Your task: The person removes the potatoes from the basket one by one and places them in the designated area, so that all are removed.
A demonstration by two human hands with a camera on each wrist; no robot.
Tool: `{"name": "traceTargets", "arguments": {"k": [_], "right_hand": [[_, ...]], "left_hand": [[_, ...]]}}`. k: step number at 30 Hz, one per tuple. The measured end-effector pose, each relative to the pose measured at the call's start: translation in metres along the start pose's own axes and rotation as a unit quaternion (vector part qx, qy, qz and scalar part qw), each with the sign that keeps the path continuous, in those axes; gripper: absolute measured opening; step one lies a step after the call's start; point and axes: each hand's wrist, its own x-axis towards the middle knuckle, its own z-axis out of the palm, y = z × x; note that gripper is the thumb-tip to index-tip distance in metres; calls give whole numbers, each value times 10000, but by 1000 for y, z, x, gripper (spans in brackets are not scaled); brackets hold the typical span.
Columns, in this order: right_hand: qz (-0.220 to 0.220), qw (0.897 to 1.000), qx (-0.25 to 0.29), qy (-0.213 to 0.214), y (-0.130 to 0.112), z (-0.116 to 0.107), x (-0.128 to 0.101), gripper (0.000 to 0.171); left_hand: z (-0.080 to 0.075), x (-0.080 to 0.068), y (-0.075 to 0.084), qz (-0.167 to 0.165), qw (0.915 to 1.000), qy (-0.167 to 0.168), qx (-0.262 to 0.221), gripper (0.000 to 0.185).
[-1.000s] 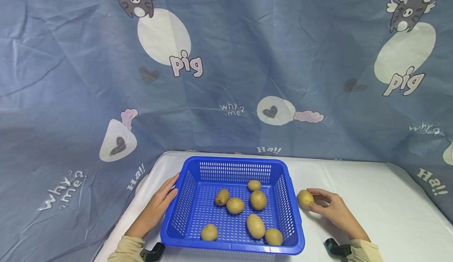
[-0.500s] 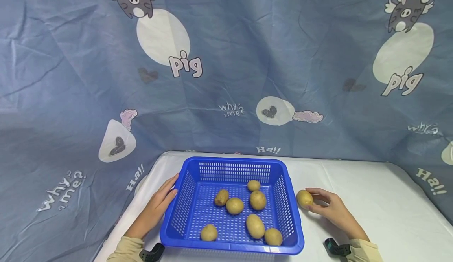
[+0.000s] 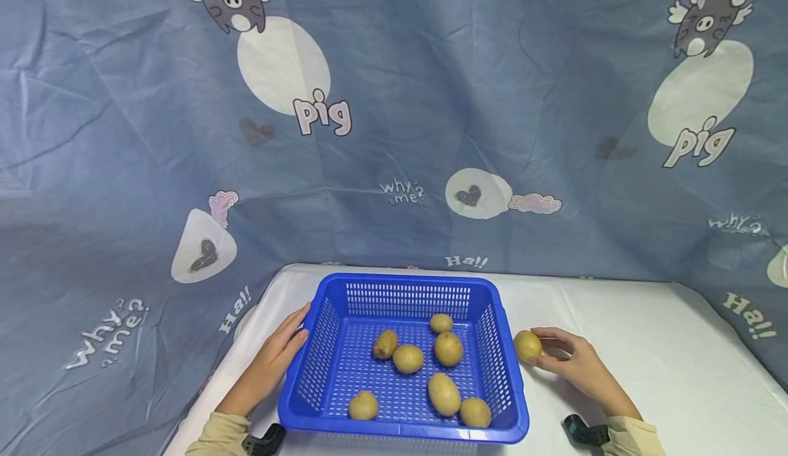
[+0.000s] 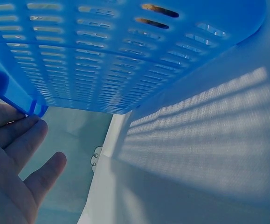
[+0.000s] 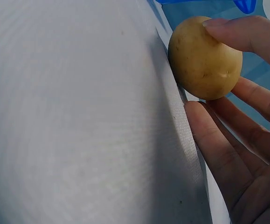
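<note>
My right hand (image 3: 569,360) pinches a yellowish potato (image 3: 527,346) between thumb and fingertips, just outside the right wall of a blue plastic basket (image 3: 403,430). In the right wrist view the thumb lies on one side of the potato (image 5: 204,58) and the fingers on the other, close over the white cloth. At the basket's left side, my left hand (image 3: 271,364) touches the rim with its fingers extended; in the left wrist view those fingertips meet the rim's underside. Several potatoes lie loose on the basket floor, among them a browner one (image 3: 386,344) and a small one (image 3: 440,323).
The white-covered table (image 3: 646,326) reaches out on both sides of the basket. Behind and to the left hangs a blue cloth (image 3: 382,135) with pig prints. Each wrist wears a dark band, such as the right one (image 3: 585,432).
The potato in my right hand has turned slightly and edged a touch left, toward the basket. My left hand and the potatoes in the basket stay put.
</note>
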Motion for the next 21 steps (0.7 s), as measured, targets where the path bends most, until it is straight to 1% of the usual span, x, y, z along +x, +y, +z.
{"name": "traceTargets", "arguments": {"k": [7, 14, 21], "right_hand": [[27, 10000, 94, 0, -1, 0, -1, 53], [-4, 10000, -69, -23, -2, 0, 0, 53], [-38, 9999, -38, -99, -3, 0, -1, 53]], "left_hand": [[0, 0, 0, -4, 10000, -1, -13, 52], [0, 0, 0, 12, 10000, 18, 23, 52], [0, 0, 0, -17, 10000, 14, 55, 52]]}}
